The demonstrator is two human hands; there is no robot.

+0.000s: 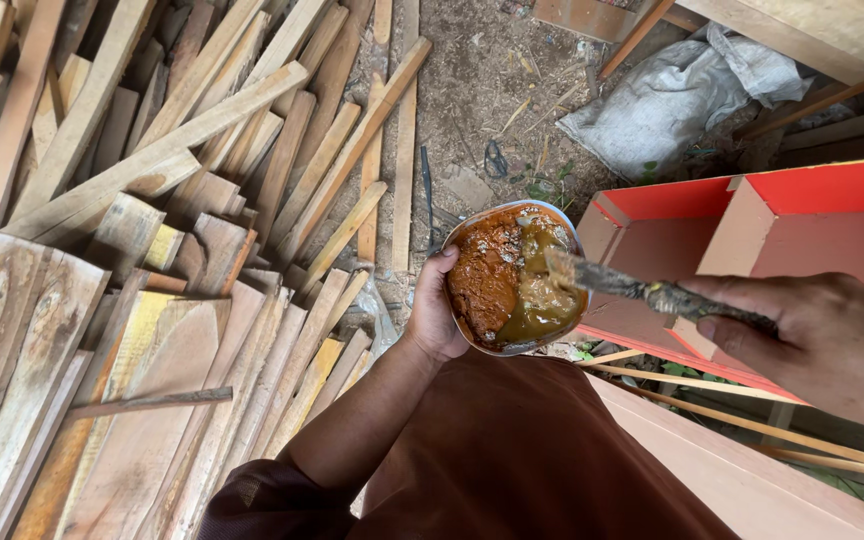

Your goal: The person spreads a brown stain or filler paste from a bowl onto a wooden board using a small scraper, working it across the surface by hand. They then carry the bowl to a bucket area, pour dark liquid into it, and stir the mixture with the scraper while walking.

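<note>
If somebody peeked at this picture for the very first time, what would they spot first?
Probably the bowl of brown and olive-coloured goo in the middle, held by the left hand. The right hand dips a crusty brush into it from the right. Next comes the bright red-edged box panel on the right, and the big heap of wooden planks filling the left side.

You have a single view, from the camera on your head, looking steeply down past your chest to the ground. It sits close: your left hand [435, 318] with the bowl [515, 277] fills the centre, and your right hand [832, 340] enters from the right edge. The stacked planks [152, 250] spread across the left half, the red box [752, 240] lies at right, and bare dirt shows at top centre.
</note>
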